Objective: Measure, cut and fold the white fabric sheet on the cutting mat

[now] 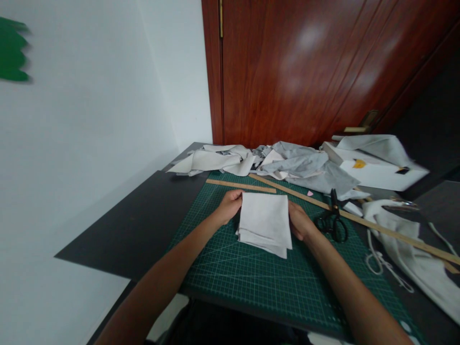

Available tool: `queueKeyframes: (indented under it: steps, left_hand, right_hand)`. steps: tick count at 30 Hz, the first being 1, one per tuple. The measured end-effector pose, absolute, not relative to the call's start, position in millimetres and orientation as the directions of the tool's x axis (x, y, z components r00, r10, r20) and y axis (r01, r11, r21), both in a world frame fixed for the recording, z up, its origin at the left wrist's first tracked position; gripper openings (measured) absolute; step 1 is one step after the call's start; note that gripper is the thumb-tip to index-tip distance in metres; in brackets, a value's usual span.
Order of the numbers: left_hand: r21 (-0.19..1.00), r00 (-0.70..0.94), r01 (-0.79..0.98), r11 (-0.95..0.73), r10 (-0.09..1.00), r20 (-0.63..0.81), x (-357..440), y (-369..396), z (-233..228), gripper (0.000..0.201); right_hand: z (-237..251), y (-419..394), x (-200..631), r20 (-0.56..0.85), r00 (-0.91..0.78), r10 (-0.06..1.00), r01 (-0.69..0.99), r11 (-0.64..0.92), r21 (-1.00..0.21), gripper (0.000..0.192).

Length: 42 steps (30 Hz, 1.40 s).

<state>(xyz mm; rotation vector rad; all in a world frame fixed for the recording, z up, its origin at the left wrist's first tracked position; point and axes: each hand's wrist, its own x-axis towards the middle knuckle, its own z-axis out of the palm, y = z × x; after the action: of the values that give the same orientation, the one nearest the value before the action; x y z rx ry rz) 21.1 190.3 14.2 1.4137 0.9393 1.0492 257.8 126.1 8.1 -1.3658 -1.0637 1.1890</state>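
Note:
A pale grey fabric [265,218], folded into a rough square with several layers showing at its lower edge, is held over the green cutting mat [215,258]. My left hand [230,206] pinches its upper left corner between thumb and fingers. At the right edge, my right hand [299,220] grips the fabric, with its fingers partly hidden behind the layers. Black scissors [332,223] lie on the mat just right of my right hand. Beyond the fabric, a short wooden ruler [240,185] rests on the mat.
A long wooden ruler [359,219] runs diagonally across the right side. Heaped fabric scraps [298,163] line the back by the door [273,72]. At back right stands a white box [381,172] with cloth on top. White cord [377,261] and more cloth [398,230] lie right.

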Motion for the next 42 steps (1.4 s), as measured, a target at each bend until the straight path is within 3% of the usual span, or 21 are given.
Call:
queueKeyframes:
  steps: [2,6,8,10,16,18,21,23,26,33,42]
  left_hand:
    - [1.0,0.293,0.031,0.003,0.956,-0.012,21.4,193.7,5.9,0.019]
    - [0.995,0.274,0.098,0.033,0.96,-0.059,18.5,201.4,-3.6,0.024]
    - [0.989,0.277,0.147,0.01,0.959,-0.051,16.0,204.9,-4.6,0.027]
    - [0.976,0.283,0.214,-0.039,0.959,-0.024,12.1,208.0,-4.2,0.026]
    - [0.817,0.257,0.467,-0.339,0.936,0.242,-3.6,215.1,-1.6,0.013]
    - [0.736,0.278,0.525,-0.427,0.904,0.326,-6.7,217.1,-1.7,0.011]
    - [0.643,0.322,0.579,-0.502,0.865,0.385,-8.3,220.4,-3.6,0.016]
    - [0.6,0.35,0.598,-0.531,0.847,0.4,-8.3,222.0,-5.3,0.021]
    - [0.554,0.382,0.613,-0.563,0.825,0.416,-8.3,222.8,-7.8,0.022]
    - [0.544,0.352,0.641,-0.541,0.837,0.418,-7.4,225.7,-12.3,0.025]
    - [0.617,0.28,0.635,-0.465,0.883,0.377,-2.9,227.9,-15.7,0.026]
  right_hand:
    - [1.9,128.2,255.2,-0.164,0.12,0.979,0.01,-0.167,-0.986,0.055]
    - [-10.5,133.9,252.9,-0.039,0.152,0.988,-0.026,-0.035,-0.999,0.056]
    - [-16.5,135.6,252.1,0.016,0.145,0.989,0.024,0.013,-1.0,0.071]
    - [-22.4,137.5,251.9,0.111,0.119,0.987,0.109,0.098,-0.989,0.073]
    - [-24.8,140.3,260.4,0.316,0.099,0.943,0.315,0.272,-0.909,0.047]
    - [-17.3,134.8,261.4,0.416,0.075,0.906,0.447,0.343,-0.826,0.041]
    - [-2.6,119.6,253.5,0.522,-0.186,0.833,0.633,0.508,-0.585,0.03]
    - [5.8,107.8,242.6,0.474,-0.385,0.792,0.647,0.598,-0.473,0.031]
    - [13.1,93.7,225.7,0.382,-0.521,0.763,0.665,0.644,-0.378,0.039]
    - [19.2,88.0,218.8,0.266,-0.606,0.75,0.655,0.66,-0.367,0.016]
    - [12.0,92.3,221.0,0.305,-0.601,0.739,0.662,0.674,-0.328,0.029]
